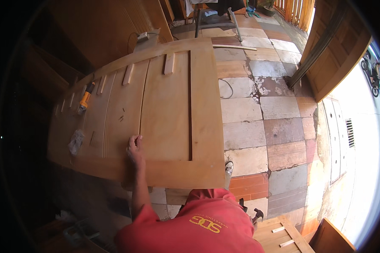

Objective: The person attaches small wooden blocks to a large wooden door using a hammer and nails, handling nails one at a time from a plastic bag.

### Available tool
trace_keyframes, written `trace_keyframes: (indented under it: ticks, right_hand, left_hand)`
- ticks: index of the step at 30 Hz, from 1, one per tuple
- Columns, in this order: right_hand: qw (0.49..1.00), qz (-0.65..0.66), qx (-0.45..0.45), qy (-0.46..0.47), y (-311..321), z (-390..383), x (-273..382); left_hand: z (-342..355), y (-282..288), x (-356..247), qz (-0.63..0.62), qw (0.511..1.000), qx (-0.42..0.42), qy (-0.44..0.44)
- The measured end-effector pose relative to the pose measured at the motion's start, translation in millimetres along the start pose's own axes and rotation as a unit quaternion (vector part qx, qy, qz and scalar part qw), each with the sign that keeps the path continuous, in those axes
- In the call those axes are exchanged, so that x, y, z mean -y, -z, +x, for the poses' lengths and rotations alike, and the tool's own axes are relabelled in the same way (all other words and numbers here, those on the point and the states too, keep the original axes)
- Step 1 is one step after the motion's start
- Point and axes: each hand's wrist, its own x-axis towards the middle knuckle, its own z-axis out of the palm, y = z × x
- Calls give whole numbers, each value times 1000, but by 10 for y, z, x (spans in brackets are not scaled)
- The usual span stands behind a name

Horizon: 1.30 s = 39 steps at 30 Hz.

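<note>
A large wooden door panel point(207, 126) lies flat in front of me. My left hand point(135, 147) is over its near part, with the fingers closed in a pinch; whatever they hold is too small to make out. Low on my right side, a claw hammer point(259, 213) shows its dark head. My right hand point(254, 221) is mostly hidden by my red shirt but appears closed round the handle. Several short wooden strips lie along the panel's far side, one of them a pale strip point(169, 64). Small dark slivers point(122, 116) are scattered beyond my left hand.
On the panel's left part are an orange-and-black power tool point(85, 98) and a clear plastic bag point(76, 142). Another wooden panel point(269, 242) with strips lies at lower right. A wooden door point(337, 50) stands right, beyond the cracked tile floor point(283, 107). A metal-legged stand point(235, 23) is ahead.
</note>
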Motion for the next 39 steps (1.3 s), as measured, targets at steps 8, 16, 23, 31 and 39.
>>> trace_keyframes:
  ticks: [8,16,23,31,39]
  right_hand:
    - [995,-25,93,32,178,1300,1118]
    - [976,-83,196,46,-442,2251,2535]
    - [913,-179,330,157,-1502,2999,3947]
    - [879,-191,361,247,-2317,3239,5181]
    - [893,-157,354,228,-2707,2623,5505]
  left_hand:
    - [403,-1442,-799,-50,998,-25,0]
    - [577,-1771,-1191,1,996,-77,53]
    - [566,-1783,-1092,57,992,-109,21]
    - [579,-1871,-1155,66,990,-110,62]
    - [1468,-2210,-1308,5,983,-158,93]
